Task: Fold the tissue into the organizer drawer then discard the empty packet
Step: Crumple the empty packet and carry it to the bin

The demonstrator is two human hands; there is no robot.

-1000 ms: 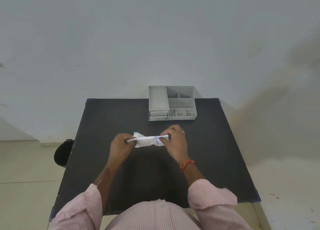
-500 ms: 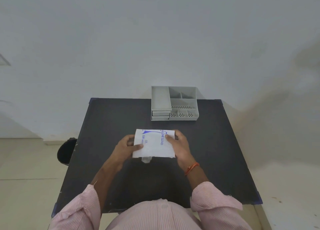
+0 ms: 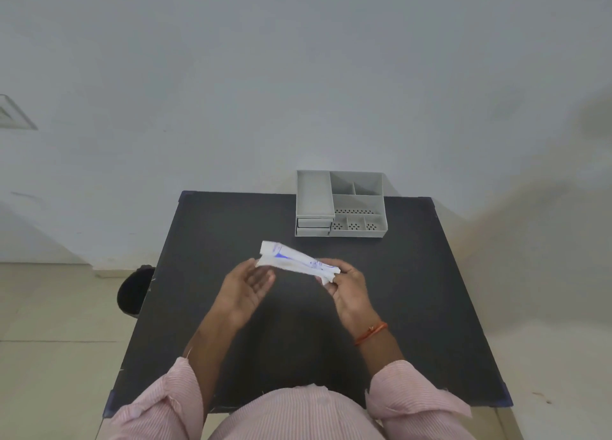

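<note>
The fingers of the right hand point(image 3: 346, 282) are pinched shut on the lower right end of the white packet point(image 3: 298, 261), just right of the frame's centre. The left hand point(image 3: 246, 287) is palm-up with its fingers spread wide and relaxed; their tips touch or nearly touch the packet's left end, holding nothing firmly. The packet runs slantwise between the hands, its upper left end higher in the frame, blue print on its top face. A paler layer shows along its lower edge, which may be the tissue peeping out, though I cannot tell for sure.

Both hands hover over the middle of the black table point(image 3: 212, 241). Above them in the frame, at the table's far edge, stands the grey organizer point(image 3: 341, 204), its two small drawers point(image 3: 314, 226) at its lower left, both seemingly closed. At the left of the frame, beside the table on the floor, sits a dark bin point(image 3: 134, 290)

The step in hand looks like getting the tissue out of the packet; folding has not begun. Next, the left fingers would need to close on the tissue and draw it free while the right hand keeps the packet steady, then a drawer must be pulled open
</note>
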